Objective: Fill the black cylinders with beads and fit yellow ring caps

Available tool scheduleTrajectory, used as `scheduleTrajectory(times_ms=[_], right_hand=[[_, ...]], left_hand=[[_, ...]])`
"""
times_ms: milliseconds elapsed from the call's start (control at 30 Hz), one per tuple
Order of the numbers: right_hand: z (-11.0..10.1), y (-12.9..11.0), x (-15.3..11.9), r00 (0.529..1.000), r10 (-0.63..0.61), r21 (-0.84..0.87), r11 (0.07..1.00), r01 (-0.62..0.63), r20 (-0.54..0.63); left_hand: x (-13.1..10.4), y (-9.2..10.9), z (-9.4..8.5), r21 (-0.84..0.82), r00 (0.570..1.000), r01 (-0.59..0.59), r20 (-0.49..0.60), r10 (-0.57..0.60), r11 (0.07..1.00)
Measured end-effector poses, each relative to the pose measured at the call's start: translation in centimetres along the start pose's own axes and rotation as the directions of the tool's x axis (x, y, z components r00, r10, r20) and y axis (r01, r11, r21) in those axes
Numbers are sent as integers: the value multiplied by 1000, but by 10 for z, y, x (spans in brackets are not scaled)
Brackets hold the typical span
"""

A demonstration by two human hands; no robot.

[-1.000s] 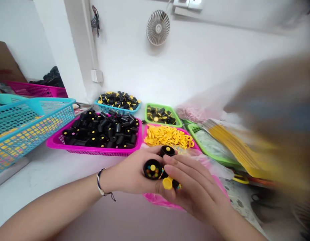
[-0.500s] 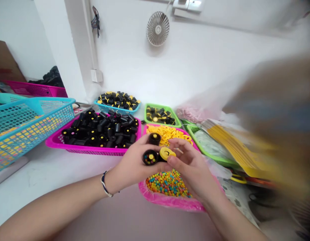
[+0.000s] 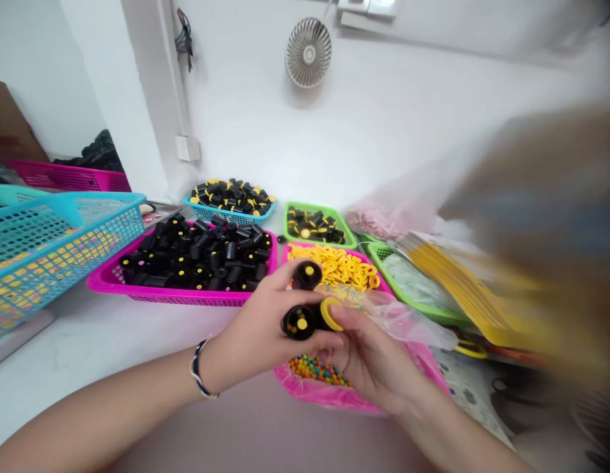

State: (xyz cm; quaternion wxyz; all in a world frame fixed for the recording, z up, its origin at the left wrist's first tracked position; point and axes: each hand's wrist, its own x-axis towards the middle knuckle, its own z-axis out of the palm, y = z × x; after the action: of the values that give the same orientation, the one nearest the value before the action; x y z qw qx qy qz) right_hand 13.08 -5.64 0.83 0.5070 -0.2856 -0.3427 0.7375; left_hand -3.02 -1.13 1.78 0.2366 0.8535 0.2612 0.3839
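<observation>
My left hand (image 3: 256,318) is wrapped round three small black plastic cylinders. One open-topped cylinder (image 3: 296,323) shows a yellow centre with coloured beads around it. Above it, a second open cylinder (image 3: 307,274) pokes out by my fingers and also has a yellow centre. The third carries a round yellow cap (image 3: 330,313) at its end. My right hand (image 3: 376,358) is closed on that cap, thumb against its face, the other fingers curled beneath. Below the hands lies a pink basin (image 3: 334,402) of small multicoloured beads (image 3: 317,371), partly hidden by my right hand.
Behind my left hand is a magenta basket (image 3: 108,279) of black cylinders. Loose yellow caps (image 3: 339,266) fill another behind the hands. Capped cylinders lie in a blue basket (image 3: 226,217) and a green basket (image 3: 344,213). A blurred person (image 3: 546,217) is close on the right.
My right thumb has moved onto the yellow cap, and its fingers have curled in under the cylinder. The cap has turned from facing up to facing right. Both hands sit slightly lower.
</observation>
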Motion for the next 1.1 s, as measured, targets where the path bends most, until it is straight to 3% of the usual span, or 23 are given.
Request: scheduleTrajectory(times_ms=[67, 133, 200, 267, 367, 433, 467, 533, 633, 767, 900, 1100], right_hand=[[-1, -6, -3, 1000, -7, -88, 996, 8, 9], [-5, -17, -9, 1000, -21, -283, 959, 19, -6], [-11, -33, -14, 997, -69, -541, 840, 33, -46], [-17, -53, -11, 993, -97, -779, 627, 5, -71], [-24, -85, 20, 992, -108, -986, 160, -51, -69], [-31, -106, 55, 944, -330, -988, -143, -61, -10], [-35, -116, 73, 913, -408, -978, -191, -86, 0], [-47, -129, 103, 896, -445, -962, -242, -128, -7], [-65, -129, 123, 933, -359, -942, -303, -142, -25], [-90, -93, 116, 976, -215, -926, -373, -58, 26], [-102, -63, 105, 963, -237, -911, -413, 17, 126], [-84, -78, 85, 942, -291, -903, -429, 29, 168]], left_hand=[[1, 0, -2, -21, 1000, 10, 4, -10, 1000], [3, -2, -2, -71, 998, 52, -20, -53, 996], [6, -4, -1, -126, 991, 112, -53, -119, 986], [8, -8, 1, -158, 983, 160, -66, -172, 974], [9, -11, 6, -164, 979, 199, -15, -204, 966], [8, -13, 9, -162, 976, 219, 21, -218, 962], [8, -13, 11, -159, 974, 227, 30, -225, 961], [7, -14, 12, -153, 971, 238, 41, -234, 959], [8, -14, 10, -150, 972, 235, 34, -233, 960], [11, -14, 2, -142, 973, 224, -29, -230, 964], [14, -13, -4, -128, 970, 233, -37, -239, 964], [15, -13, -8, -106, 974, 217, -49, -223, 970]])
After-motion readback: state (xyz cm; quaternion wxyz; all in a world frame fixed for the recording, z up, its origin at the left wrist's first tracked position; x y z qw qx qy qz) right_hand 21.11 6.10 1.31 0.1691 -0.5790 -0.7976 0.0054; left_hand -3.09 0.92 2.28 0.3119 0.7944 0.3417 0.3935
